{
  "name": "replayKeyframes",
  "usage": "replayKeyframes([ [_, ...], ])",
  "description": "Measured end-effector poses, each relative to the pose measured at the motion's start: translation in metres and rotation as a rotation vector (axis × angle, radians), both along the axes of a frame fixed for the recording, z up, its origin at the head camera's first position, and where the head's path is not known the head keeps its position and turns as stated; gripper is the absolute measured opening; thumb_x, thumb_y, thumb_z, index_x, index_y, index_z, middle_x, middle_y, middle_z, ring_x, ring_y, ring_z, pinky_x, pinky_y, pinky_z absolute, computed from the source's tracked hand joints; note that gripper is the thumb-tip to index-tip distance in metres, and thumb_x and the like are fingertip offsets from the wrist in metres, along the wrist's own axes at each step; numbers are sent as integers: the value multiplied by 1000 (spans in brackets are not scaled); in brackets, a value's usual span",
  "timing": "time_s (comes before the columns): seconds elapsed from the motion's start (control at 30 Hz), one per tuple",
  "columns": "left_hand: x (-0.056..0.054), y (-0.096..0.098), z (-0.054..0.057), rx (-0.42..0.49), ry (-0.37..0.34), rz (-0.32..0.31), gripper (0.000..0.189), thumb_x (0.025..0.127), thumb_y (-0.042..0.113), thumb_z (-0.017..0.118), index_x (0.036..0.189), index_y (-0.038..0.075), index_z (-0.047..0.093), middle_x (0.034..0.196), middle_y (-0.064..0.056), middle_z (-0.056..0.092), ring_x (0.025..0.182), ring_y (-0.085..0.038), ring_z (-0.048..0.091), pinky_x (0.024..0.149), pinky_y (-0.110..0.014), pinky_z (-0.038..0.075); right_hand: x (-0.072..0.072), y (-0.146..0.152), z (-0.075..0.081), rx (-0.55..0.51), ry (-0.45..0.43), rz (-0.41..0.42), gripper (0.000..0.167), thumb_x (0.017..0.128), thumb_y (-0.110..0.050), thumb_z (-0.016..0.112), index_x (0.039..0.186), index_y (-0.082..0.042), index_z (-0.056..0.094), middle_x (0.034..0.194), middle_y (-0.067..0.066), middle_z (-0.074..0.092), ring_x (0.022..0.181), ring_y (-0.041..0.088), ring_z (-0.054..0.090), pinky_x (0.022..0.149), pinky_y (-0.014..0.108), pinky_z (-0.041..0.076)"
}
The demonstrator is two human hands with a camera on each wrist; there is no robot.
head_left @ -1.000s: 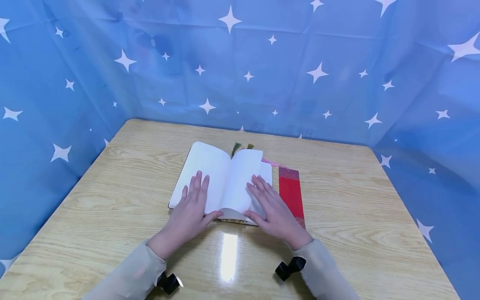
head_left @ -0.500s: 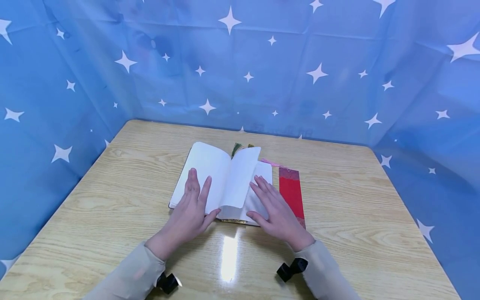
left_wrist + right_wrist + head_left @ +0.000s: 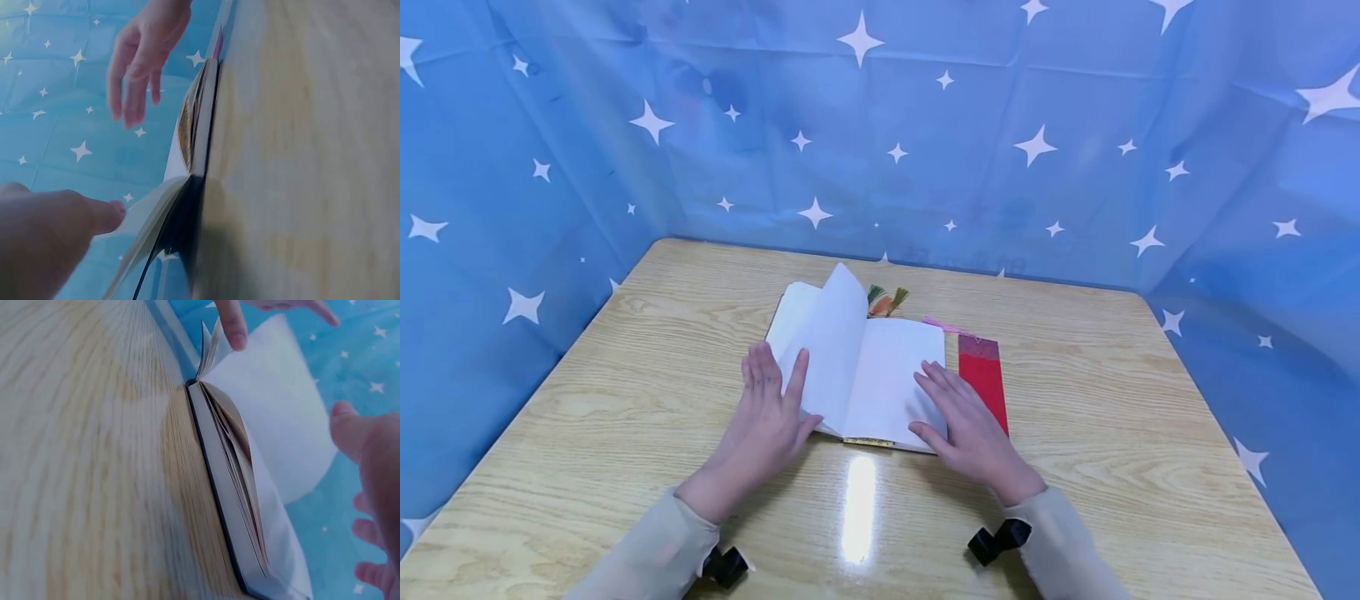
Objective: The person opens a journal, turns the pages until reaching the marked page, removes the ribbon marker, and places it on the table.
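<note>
An open notebook [image 3: 895, 379] with blank white pages lies on the table in the head view. One loose page [image 3: 837, 333] stands raised over its left half, its top corner lifted. My left hand [image 3: 763, 417] is over the left half's lower edge, fingers straight and thumb spread. In the left wrist view its thumb [image 3: 103, 215] is close beside the page edges; whether it touches cannot be told. My right hand [image 3: 966, 425] hovers at the right page's lower right, fingers extended. The right wrist view shows its thumb [image 3: 347, 428] apart from the paper.
A red bookmark-like strip [image 3: 982, 379] with a pink cord lies right of the notebook, partly behind my right hand. Green tassels [image 3: 887, 300] and a patterned piece stick out at the notebook's top. A blue star-printed curtain [image 3: 880, 167] hangs behind the wooden table [image 3: 1097, 417].
The page that leaned over the right half has swung to the left, baring the right page and the patterned piece. My left hand has shifted slightly left, my right hand slightly right.
</note>
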State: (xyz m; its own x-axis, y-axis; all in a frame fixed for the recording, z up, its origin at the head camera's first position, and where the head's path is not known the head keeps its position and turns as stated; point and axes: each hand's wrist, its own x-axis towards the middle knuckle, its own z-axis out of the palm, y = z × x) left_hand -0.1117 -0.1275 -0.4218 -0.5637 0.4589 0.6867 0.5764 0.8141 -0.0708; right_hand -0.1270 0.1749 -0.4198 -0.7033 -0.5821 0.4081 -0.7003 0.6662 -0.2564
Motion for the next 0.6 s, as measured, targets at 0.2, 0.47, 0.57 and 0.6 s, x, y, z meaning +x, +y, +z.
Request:
replayKeyframes([
  [0.2,1,-9,3,-125,-262,81,85,88,40,60,148,1,13,149,-28,-12,135,-49,-6,104,-62,4,2,5,-2,42,-59,-24,66,85,-38,64,140,-8,42,144,12,38,134,26,32,106,48,27],
  [0.47,0,-15,-1,-175,-338,30,72,88,34,62,143,-1,31,147,-25,24,135,-44,19,107,-55,15,1,11,-4,105,-154,-69,68,84,-42,65,140,-11,42,144,12,39,133,29,33,105,49,28],
  [0.57,-1,-17,-2,-165,-411,30,69,91,36,58,143,0,32,146,-23,28,134,-42,22,108,-54,17,1,13,-3,124,-184,-85,70,83,-43,66,140,-11,42,144,12,38,133,30,33,105,50,28],
  [0.6,-1,-18,-3,-161,-442,33,68,92,37,57,144,1,31,146,-22,28,134,-41,22,108,-54,17,1,14,-3,128,-194,-89,71,82,-44,67,140,-12,42,145,11,38,133,29,33,105,50,28],
])
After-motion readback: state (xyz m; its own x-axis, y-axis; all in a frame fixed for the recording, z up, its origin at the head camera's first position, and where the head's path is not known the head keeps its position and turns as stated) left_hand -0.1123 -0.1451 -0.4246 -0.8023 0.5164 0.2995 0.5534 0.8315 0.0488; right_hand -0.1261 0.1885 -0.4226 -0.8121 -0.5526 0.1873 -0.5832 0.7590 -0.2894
